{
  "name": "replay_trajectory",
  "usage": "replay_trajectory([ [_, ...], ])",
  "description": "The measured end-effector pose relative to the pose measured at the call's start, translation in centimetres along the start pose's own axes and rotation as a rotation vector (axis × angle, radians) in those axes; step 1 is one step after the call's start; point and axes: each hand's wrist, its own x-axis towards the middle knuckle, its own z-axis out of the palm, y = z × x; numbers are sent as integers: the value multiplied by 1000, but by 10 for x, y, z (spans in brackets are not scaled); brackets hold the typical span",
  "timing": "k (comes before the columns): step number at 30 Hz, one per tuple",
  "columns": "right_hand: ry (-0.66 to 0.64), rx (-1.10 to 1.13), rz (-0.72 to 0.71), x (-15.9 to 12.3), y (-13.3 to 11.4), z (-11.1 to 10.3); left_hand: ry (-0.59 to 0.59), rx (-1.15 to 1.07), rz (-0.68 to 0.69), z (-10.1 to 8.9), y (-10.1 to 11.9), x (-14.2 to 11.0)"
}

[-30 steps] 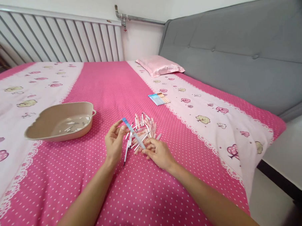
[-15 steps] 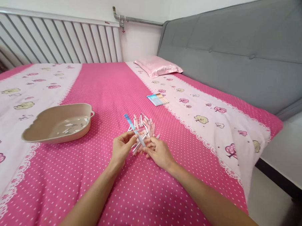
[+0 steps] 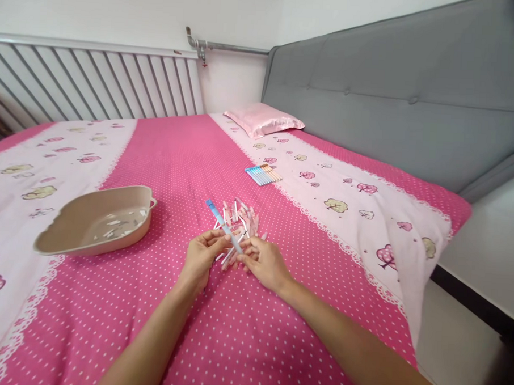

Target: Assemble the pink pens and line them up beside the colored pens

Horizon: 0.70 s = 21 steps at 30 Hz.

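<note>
1 basin (image 3: 83,219) left of the pen parts (image 3: 250,219) — pen row (image 3: 264,174) behind, pillow (image 3: 263,120) beyond

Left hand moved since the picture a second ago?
Yes. Judged against the tan basin, the left hand has moved right and slightly nearer the camera, down the blue-topped pen toward the right hand.

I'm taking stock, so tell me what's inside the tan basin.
Small white and grey pieces lie scattered on the bottom of the tan basin. Its near side hides the strip just behind it; I cannot see what's there.
</note>
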Motion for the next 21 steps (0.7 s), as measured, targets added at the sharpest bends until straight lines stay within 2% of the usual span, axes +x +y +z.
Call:
replay_trajectory([
  [5, 80, -120, 9, 5, -6, -12, 28, 73, 27, 0, 18, 13],
  [10, 330, -245, 77, 18, 3, -44, 17, 161, 30, 3, 40, 42],
  [15, 578, -741, 218, 24, 34, -82, 29, 183, -30, 22, 55, 86],
  [18, 609, -963, 346, 22, 57, -95, 62, 204, -83, 35, 56, 119],
  [21, 548, -1066, 448, 20, 78, -98, 80, 227, -175, 47, 52, 152],
])
